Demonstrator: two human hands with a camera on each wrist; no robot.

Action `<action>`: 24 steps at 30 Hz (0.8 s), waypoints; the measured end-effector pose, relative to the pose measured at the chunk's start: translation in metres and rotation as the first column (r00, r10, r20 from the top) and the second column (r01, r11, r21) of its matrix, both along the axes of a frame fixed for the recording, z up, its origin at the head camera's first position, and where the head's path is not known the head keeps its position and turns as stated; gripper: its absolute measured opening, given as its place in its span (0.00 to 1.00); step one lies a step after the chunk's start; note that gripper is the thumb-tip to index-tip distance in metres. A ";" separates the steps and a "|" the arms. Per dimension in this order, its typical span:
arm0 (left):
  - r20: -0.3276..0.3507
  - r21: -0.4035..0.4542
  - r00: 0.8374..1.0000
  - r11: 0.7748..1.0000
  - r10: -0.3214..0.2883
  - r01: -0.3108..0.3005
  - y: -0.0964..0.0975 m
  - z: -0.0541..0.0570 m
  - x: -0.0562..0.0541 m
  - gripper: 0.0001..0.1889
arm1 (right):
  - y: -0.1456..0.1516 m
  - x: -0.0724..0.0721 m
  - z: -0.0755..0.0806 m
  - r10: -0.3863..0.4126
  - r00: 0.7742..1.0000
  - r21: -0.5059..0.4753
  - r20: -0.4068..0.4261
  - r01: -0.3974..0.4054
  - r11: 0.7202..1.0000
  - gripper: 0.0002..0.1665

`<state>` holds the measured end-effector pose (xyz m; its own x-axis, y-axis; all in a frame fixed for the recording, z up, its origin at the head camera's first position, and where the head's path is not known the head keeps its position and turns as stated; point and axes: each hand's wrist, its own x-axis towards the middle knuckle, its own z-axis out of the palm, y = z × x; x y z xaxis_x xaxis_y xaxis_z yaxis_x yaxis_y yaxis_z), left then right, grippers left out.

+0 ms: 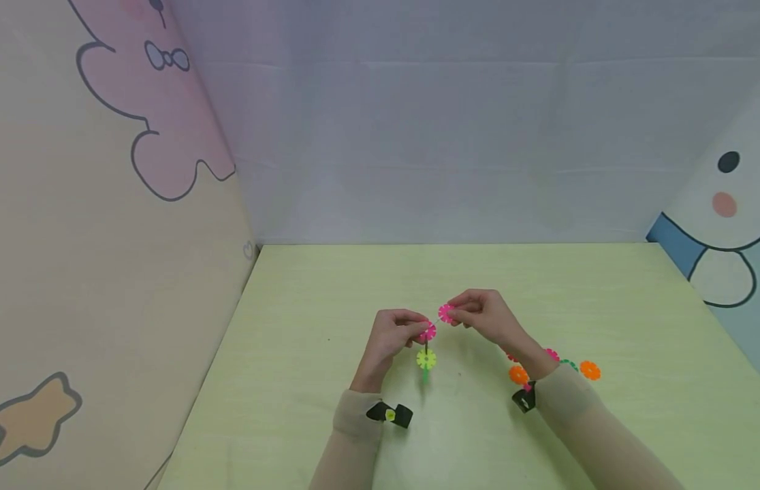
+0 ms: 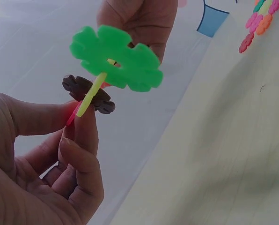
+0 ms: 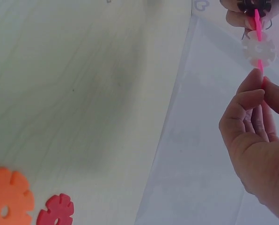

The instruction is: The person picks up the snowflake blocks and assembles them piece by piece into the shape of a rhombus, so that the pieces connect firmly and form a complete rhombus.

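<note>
Over the table, a chain of notched snowflake discs hangs between the two hands. My left hand (image 1: 389, 335) pinches a pink disc (image 1: 430, 331) between thumb and fingers. Below it hang a black disc (image 2: 75, 87), a yellow disc (image 1: 425, 359) and a green disc (image 2: 116, 58), slotted edge to edge. Up and to the right, my right hand (image 1: 485, 316) pinches another pink disc (image 1: 445, 313) at its rim. A whitish translucent disc (image 3: 259, 49) links the two pink ones, seen in the right wrist view. The fingers partly cover both pink discs.
Loose discs lie on the pale green table (image 1: 294, 306) by the right forearm, among them an orange disc (image 1: 590, 370), another orange disc (image 3: 8, 194) and a red disc (image 3: 56, 211). The forearm hides some of them. A plain curtain (image 1: 417, 136) stands behind the table.
</note>
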<state>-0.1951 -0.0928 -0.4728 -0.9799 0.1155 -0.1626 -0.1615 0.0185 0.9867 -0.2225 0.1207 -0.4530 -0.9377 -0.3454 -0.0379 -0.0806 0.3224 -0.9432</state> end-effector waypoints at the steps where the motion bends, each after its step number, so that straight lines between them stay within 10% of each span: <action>1: -0.002 -0.003 1.000 1.000 0.003 -0.003 0.000 0.000 0.000 0.04 | 0.000 0.000 0.000 0.000 1.000 0.001 0.000 0.000 1.000 0.15; 24: -0.027 -0.038 1.000 0.999 0.012 -0.013 0.004 -0.001 0.002 0.02 | -0.004 0.001 0.005 0.025 0.997 0.021 0.073 -0.027 0.999 0.11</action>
<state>-0.1929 -0.0885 -0.4743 -0.9853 0.0972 -0.1406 -0.1358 0.0544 0.9892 -0.2215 0.1172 -0.4478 -0.9230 -0.3677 -0.1138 -0.0203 0.3417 -0.9396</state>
